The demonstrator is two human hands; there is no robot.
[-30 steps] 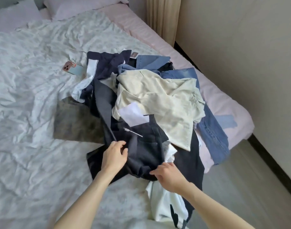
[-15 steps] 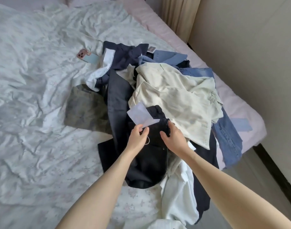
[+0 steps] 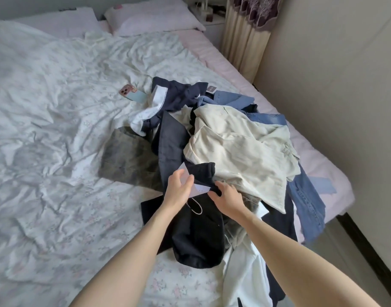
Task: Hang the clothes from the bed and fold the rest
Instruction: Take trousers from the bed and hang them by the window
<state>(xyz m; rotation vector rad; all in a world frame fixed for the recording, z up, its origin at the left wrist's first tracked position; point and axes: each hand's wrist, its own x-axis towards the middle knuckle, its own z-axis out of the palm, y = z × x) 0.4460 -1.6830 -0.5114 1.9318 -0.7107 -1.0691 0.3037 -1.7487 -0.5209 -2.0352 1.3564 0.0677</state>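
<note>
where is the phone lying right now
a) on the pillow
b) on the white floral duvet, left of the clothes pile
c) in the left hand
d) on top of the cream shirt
b: the phone lies flat on the white floral duvet, just left of the clothes pile, beside the navy garment with white trim.

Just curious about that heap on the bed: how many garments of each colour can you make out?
Dark navy or black: 3, including the black garment under both hands
Blue denim: 2
Cream: 1
White: 1
Grey-green: 1
Total: about 8; overlaps hide some edges.
</note>
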